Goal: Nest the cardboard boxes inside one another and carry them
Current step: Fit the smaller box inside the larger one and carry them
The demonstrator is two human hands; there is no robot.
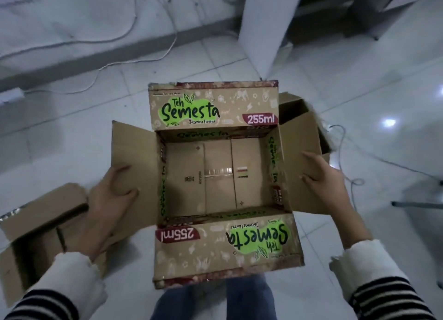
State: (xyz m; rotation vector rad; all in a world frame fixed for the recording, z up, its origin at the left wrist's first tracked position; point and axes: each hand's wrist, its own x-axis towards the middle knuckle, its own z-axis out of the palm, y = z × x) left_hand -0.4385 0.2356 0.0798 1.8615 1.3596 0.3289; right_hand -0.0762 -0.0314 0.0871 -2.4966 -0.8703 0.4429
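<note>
Right now, printed cardboard box (220, 173) open on the tiled floor (347, 84), left hand (112, 199) and right hand (328, 183) flat, fingers spread on side flaps, gripping nothing, smaller boxes beside.

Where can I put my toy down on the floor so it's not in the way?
Bare tiled floor lies between the Teh Semesta box and the cables. It is crowded lower left by the plain cardboard box, and right by another box and wires.

Open Teh Semesta box (215, 175) centre on the floor (359, 84). Second box (36, 228) to its left, third box (302, 118) behind-right. Cables (134, 27) beyond.
</note>
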